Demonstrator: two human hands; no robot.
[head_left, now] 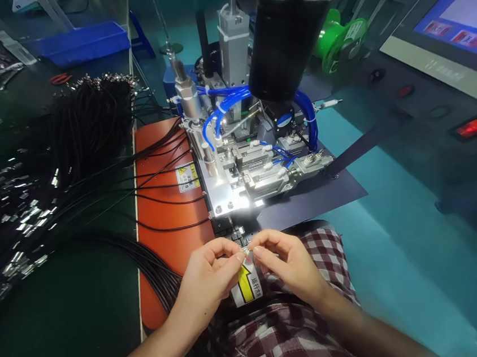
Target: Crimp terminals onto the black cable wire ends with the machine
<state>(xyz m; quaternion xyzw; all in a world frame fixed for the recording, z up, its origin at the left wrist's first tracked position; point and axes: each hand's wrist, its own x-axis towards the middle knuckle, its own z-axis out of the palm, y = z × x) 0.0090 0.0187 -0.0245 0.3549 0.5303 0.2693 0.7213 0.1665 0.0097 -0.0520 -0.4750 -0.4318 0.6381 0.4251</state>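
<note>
Teal floor [397, 230] spreads to the right of a dark green bench [79, 331]. Toward the far end of the bench's right edge sits a blue tray [86, 44], with a red-handled tool [60, 79] just on its near side. Black cables [87, 120] with shiny metal ends cover the middle of the bench, and several strands cross its right edge over an orange board [169, 208] to a metal machine [257, 171] along the board's right edge. Another thick bundle [158, 272] crosses the board's near part, beside the left forearm. Blue tubes [234, 96] loop over the machine; a green spool [337, 40] shows beyond it.

At the machine's near end, the left hand [212, 275] and the right hand [290, 264] come together almost fingertip to fingertip. Each pinches narrowly, thumb close to index finger, on thin wire ends [247, 252] between them, too small to count. Below these lies a white label [245, 285] with a yellow arrow. Checked cloth [276, 333] covers the lap. Farther right, a screen [457, 30] stands above a lit red button [473, 127].
</note>
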